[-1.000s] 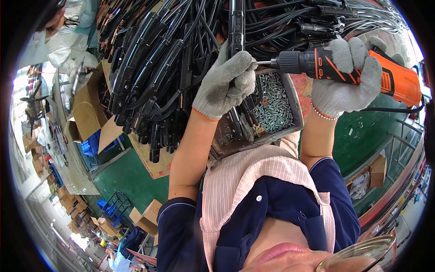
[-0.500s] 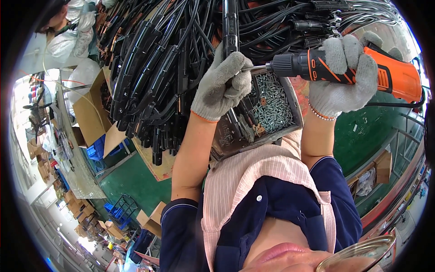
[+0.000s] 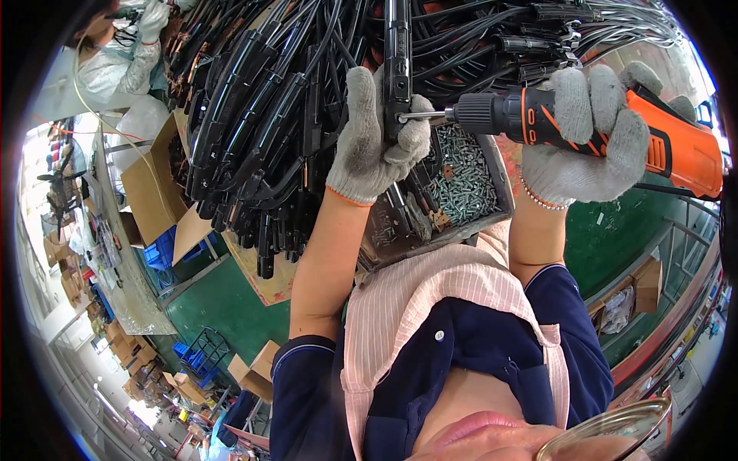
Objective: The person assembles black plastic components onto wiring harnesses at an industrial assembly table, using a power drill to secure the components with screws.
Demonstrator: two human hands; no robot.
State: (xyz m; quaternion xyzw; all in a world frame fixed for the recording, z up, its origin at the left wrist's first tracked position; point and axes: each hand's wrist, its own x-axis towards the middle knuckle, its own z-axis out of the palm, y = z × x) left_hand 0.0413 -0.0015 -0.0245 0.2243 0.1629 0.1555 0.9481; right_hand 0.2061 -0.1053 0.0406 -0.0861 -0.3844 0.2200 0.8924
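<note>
My left hand (image 3: 369,146), in a grey knitted glove, steadies the lower end of a long black plastic part (image 3: 398,58). Its thumb stands off to the left while the fingers curl behind the part. A gloved right hand (image 3: 588,142) of mine is wrapped round an orange and black electric screwdriver (image 3: 673,146), lying level. Its thin metal bit (image 3: 427,115) points left, and the tip meets the part near its lower end, at what looks like a screw. Just below, a tray (image 3: 503,184) holds many small silver screws (image 3: 465,180).
Black parts with cables (image 3: 246,131) are heaped left of my hands, and more cables (image 3: 469,54) lie beyond. An open cardboard box (image 3: 154,184) stands at left. Another person's gloved hand (image 3: 154,21) shows at the upper left. A power cord hangs from the screwdriver.
My left thumb has lifted off the black part, uncovering its lower end and the bit's tip. The part and the screwdriver have shifted slightly.
</note>
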